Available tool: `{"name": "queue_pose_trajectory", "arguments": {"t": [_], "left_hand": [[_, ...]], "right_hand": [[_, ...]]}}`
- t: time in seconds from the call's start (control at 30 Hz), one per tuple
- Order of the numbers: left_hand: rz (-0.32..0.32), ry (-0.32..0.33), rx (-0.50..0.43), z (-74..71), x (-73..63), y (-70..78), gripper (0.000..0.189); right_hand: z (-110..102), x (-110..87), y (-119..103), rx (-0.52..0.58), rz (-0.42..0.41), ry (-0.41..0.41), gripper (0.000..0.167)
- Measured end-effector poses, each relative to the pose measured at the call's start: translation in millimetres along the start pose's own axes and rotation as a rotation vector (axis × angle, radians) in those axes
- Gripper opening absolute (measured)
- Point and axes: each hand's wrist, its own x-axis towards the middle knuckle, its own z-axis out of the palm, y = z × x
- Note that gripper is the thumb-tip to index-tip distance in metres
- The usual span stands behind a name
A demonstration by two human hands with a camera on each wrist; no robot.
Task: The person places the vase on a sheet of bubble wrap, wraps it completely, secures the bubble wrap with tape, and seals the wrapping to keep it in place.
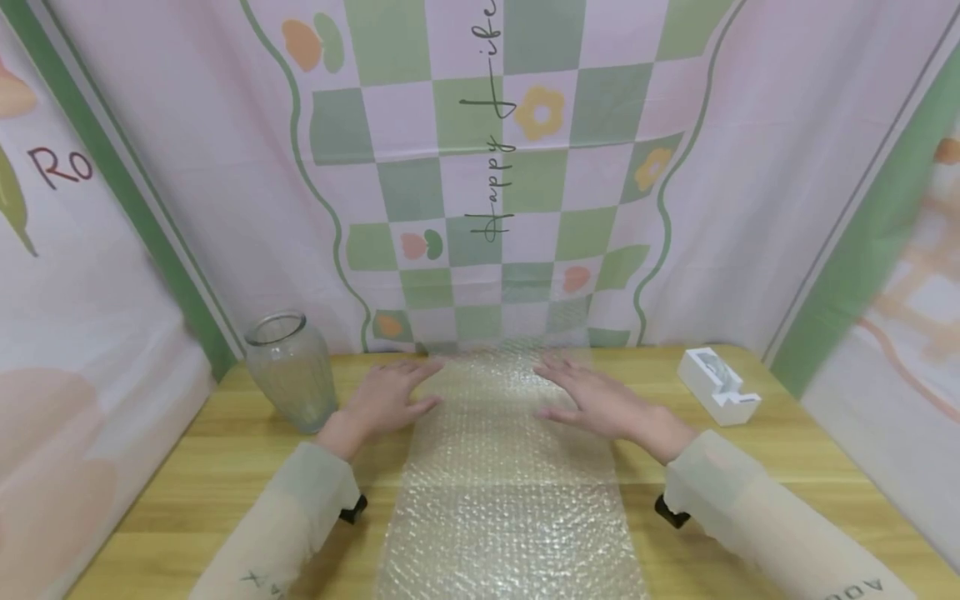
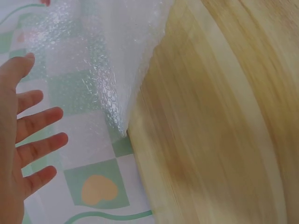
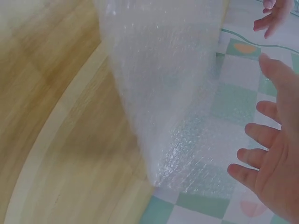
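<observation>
A long sheet of clear bubble wrap [image 1: 517, 500] runs down the middle of the wooden table, its far end bending up against the patterned cloth behind. On its left side, my left hand [image 1: 393, 396] is held with fingers spread and straight, the tips near the sheet's edge. My right hand [image 1: 592, 400] mirrors it on the other side, fingers extended over the right edge. Both wrist views show the left hand [image 2: 28, 135] and the right hand [image 3: 275, 144] with nothing in their fingers, apart from the bubble wrap [image 3: 163, 70].
A ribbed clear glass vase [image 1: 292, 375] stands at the table's left, close by my left wrist. Toward the back right sits a white tape dispenser [image 1: 718, 386] with a roll in it. Printed cloth [image 1: 540, 183] hangs along the table's [image 1: 750, 500] back edge and sides.
</observation>
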Motion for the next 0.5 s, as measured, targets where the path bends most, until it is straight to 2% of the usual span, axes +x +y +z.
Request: {"name": "queue_pose_trajectory", "arguments": {"t": [0.17,0.3,0.5], "left_hand": [[0.009,0.003,-0.017,-3.2,-4.7,-2.0,0.054],[0.028,0.008,-0.009,-5.8,-9.0,-3.6,0.049],[0.073,0.081,0.017,-8.0,-16.5,-7.1,0.042]], "right_hand": [[-2.3,-6.1,1.7,0.040,0.020,-0.011,0.069],[-4.3,-12.0,2.8,0.047,0.017,0.007,0.061],[-6.7,-19.9,4.9,0.054,-0.021,0.019,0.048]]}}
